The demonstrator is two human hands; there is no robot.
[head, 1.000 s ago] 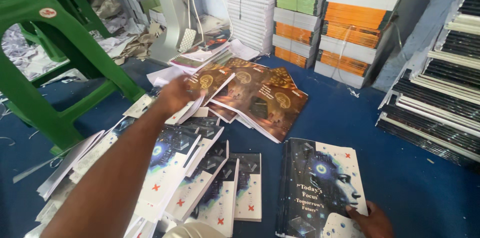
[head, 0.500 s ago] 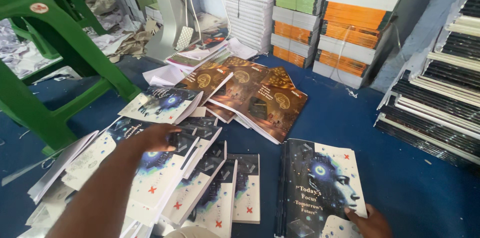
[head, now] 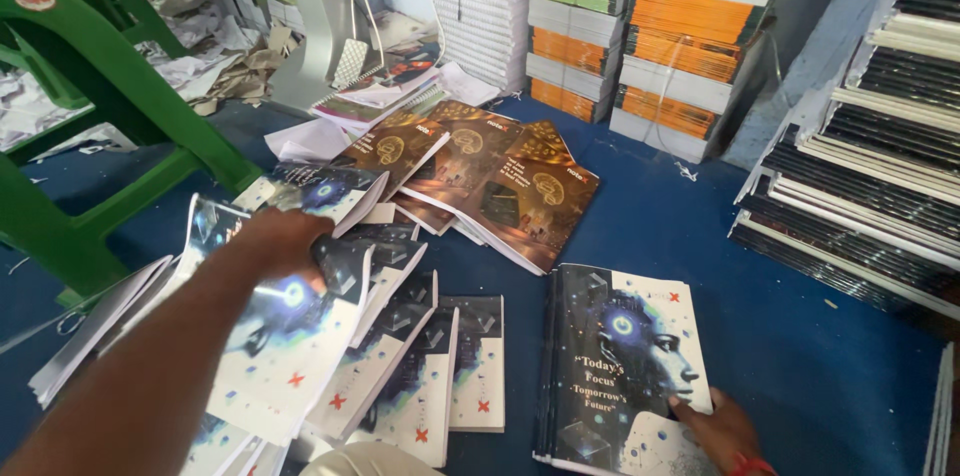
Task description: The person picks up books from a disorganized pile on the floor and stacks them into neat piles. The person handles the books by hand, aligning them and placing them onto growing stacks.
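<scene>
Left hand grasps a blurred booklet; right hand, half cut off, rests flat on another booklet.

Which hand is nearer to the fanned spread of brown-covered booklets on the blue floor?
Left. The left hand lies on the dark-and-white booklets just left of and below the brown-covered booklets. The right hand rests on the single dark-covered notebook, farther down.

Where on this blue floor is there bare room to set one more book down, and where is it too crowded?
Bare blue floor lies between the brown-cover books, the dark stacked book under the right hand and the black stacks at right. Left is crowded: the left hand rests on fanned covers beside the green stool.
</scene>
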